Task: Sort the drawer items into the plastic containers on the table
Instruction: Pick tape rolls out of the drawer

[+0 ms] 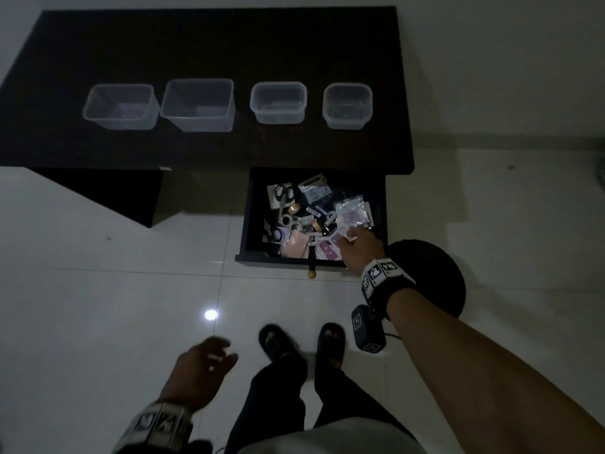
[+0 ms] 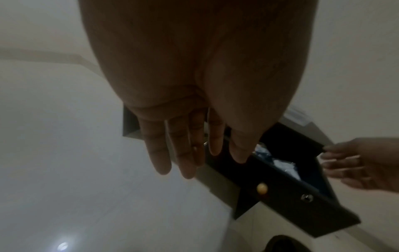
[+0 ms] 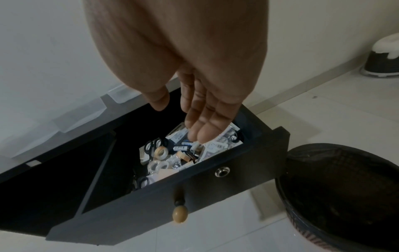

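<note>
Four clear plastic containers (image 1: pixel 121 106) (image 1: pixel 197 104) (image 1: pixel 278 101) (image 1: pixel 347 105) stand in a row across the upper half of the frame on the dark table (image 1: pixel 209 44), all back from its near edge with bare tabletop around them. Below the table's right end the open drawer (image 1: pixel 252 204) holds jumbled scissors, tape rolls and packets. The right hand (image 1: pixel 358 249) reaches over its right front corner, fingers straight and relaxed, grasping nothing. The left hand (image 1: pixel 199 368) hangs over bare floor at lower left, fingers loosely spread.
</note>
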